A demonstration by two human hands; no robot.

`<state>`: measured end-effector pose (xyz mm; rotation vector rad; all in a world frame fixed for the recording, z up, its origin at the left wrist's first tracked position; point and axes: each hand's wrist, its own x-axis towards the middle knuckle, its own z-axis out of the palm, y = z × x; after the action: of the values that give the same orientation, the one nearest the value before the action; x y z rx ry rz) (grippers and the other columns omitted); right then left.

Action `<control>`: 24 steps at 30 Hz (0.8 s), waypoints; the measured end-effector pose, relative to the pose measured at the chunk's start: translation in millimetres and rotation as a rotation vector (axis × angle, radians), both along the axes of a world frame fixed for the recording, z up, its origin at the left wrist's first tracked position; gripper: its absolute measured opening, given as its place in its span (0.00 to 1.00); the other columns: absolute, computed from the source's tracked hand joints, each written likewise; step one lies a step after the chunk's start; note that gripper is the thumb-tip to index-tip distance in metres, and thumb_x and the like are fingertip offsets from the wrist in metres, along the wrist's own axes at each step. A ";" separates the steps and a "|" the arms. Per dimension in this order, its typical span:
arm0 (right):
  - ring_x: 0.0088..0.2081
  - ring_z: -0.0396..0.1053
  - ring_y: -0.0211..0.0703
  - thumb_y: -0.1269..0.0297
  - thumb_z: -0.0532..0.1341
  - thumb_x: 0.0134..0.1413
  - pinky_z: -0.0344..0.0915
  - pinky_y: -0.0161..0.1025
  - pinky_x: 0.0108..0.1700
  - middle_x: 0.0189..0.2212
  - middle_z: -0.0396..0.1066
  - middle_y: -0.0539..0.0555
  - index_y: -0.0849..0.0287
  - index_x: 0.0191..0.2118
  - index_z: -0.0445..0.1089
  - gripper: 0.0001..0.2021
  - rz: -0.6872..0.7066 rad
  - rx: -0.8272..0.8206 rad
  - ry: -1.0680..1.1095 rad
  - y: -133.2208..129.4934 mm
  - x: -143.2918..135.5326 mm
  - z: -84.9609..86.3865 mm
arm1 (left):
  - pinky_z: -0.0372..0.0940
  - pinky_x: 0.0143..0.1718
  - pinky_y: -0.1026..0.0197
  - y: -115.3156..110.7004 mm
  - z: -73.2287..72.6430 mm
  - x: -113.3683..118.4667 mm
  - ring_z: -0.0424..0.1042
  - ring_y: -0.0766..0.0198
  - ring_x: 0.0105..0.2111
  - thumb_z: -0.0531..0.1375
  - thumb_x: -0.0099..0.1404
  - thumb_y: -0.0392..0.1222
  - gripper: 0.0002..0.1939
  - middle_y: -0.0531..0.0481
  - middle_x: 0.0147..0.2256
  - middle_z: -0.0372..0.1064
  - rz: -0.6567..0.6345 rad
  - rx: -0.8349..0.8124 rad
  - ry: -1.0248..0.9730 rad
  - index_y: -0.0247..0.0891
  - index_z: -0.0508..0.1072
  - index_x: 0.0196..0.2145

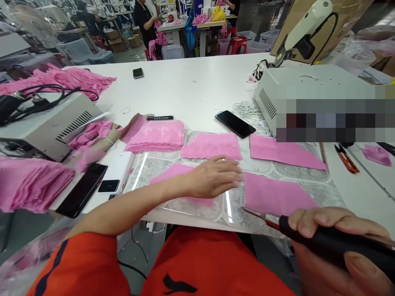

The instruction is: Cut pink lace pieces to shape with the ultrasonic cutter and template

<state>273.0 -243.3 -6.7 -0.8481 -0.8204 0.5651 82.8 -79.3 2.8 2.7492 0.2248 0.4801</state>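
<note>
My right hand (pixel 336 242) is wrapped round the black handle of a soldering iron (pixel 311 240), a pen-like tool whose thin metal tip points left, close to the clear mat (pixel 197 209). Just beyond the tip lies a plain pink fabric piece (pixel 274 193) with a slanted edge. My left hand (pixel 212 176) hovers or rests palm down with its fingers stretched to the right; whether it touches cloth I cannot tell. Under my left wrist is another pink piece (pixel 173 170), partly hidden. Past my fingers lies a lace-edged pink piece (pixel 211 146).
A pink lace stack (pixel 157 137), a marker (pixel 159 118) and a black phone (pixel 235 123) lie behind the mat. Grey metal boxes (pixel 46 123) (pixel 308 82) flank the work area. Orange-handled snips (pixel 347 159) are at right; folded pink cloth (pixel 33 183) is at left. People work beyond the table.
</note>
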 end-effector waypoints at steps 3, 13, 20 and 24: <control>0.22 0.63 0.39 0.63 0.61 0.44 0.64 0.44 0.22 0.29 0.65 0.51 0.57 0.36 0.70 0.10 0.116 -0.010 0.027 3.1 -11.1 -1.9 | 0.54 0.63 0.52 -4.8 -5.7 -45.6 0.66 0.59 0.57 0.48 0.74 0.42 0.17 0.43 0.52 0.72 -0.034 -0.056 0.075 0.35 0.74 0.49; 0.24 0.65 0.39 0.61 0.61 0.50 0.66 0.44 0.26 0.31 0.65 0.52 0.54 0.39 0.69 0.10 0.291 -0.039 -0.025 12.4 -36.4 -5.5 | 0.37 0.68 0.45 -23.6 -31.7 -105.7 0.46 0.57 0.67 0.52 0.73 0.44 0.23 0.47 0.64 0.56 -0.008 -0.071 0.211 0.43 0.60 0.64; 0.24 0.64 0.39 0.59 0.62 0.49 0.65 0.44 0.24 0.31 0.64 0.52 0.54 0.39 0.69 0.11 0.287 -0.025 -0.036 17.3 -44.1 -2.6 | 0.35 0.68 0.46 -23.8 -37.3 -107.0 0.46 0.57 0.67 0.52 0.73 0.44 0.20 0.48 0.63 0.57 -0.023 -0.045 0.174 0.42 0.64 0.60; 0.24 0.65 0.38 0.61 0.62 0.49 0.66 0.44 0.25 0.32 0.64 0.52 0.54 0.39 0.69 0.10 0.301 -0.041 -0.047 19.8 -44.0 -3.0 | 0.36 0.68 0.46 -24.1 -37.2 -107.4 0.47 0.57 0.67 0.52 0.72 0.44 0.20 0.48 0.63 0.58 -0.020 -0.058 0.168 0.44 0.65 0.60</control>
<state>229.0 -223.5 -9.7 -0.7822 -0.9909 0.8312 -24.7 -103.5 -34.4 2.7336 0.2479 0.2333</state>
